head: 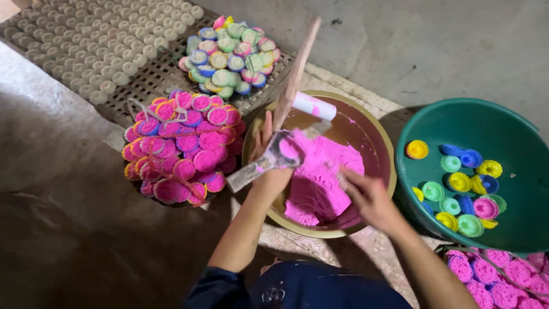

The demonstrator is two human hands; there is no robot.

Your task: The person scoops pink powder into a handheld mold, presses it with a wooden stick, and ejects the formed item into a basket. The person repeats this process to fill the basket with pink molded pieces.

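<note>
A round brass-coloured basin (382, 137) holds a heap of pink powder (320, 177). My left hand (269, 166) grips a flat metal scraper (260, 163) smeared with pink, at the basin's left rim. My right hand (366, 197) reaches into the powder on the basin's right side, fingers curled in it; what it holds is hidden. A long wooden stick (294, 74) and a white roll (314, 106) stained pink lean on the basin's far rim.
A pile of pink-filled round moulds (183, 146) lies left of the basin. Pastel moulds (229, 54) sit on a metal mesh rack (143, 86) with rows of white pieces (103, 40). A green tub (514, 149) at right holds coloured moulds. More pink pieces (503, 280) lie bottom right.
</note>
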